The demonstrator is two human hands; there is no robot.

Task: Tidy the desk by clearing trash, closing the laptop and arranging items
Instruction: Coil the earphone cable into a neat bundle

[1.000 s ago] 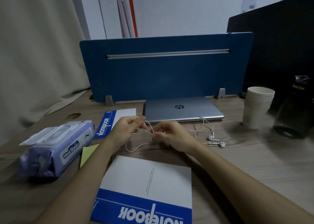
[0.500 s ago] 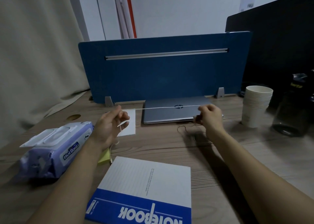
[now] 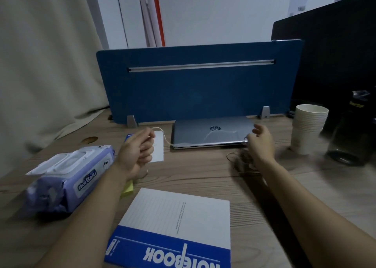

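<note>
My left hand point(image 3: 136, 153) is a closed fist gripping one end of the white earphone cable point(image 3: 165, 140). The cable sags from that fist across the lid of the silver laptop point(image 3: 211, 132), which lies shut against the blue divider. My right hand point(image 3: 260, 142) pinches the other part of the cable at the laptop's right front corner, some fingers spread. The rest of the cable blurs on the desk below that hand. A blue-and-white notebook point(image 3: 175, 229) lies near me, and a smaller one point(image 3: 158, 148) lies partly under my left hand.
A purple wet-wipes pack point(image 3: 69, 178) sits at the left, with yellow sticky notes point(image 3: 128, 188) beside my left forearm. A stack of paper cups point(image 3: 307, 128) and a dark bottle point(image 3: 350, 131) stand at the right. The blue divider point(image 3: 195, 84) closes the back.
The cable was first held close between both hands, then pulled taut as they spread apart. Now it hangs slack over the laptop, and my left hand has curled into a fist.
</note>
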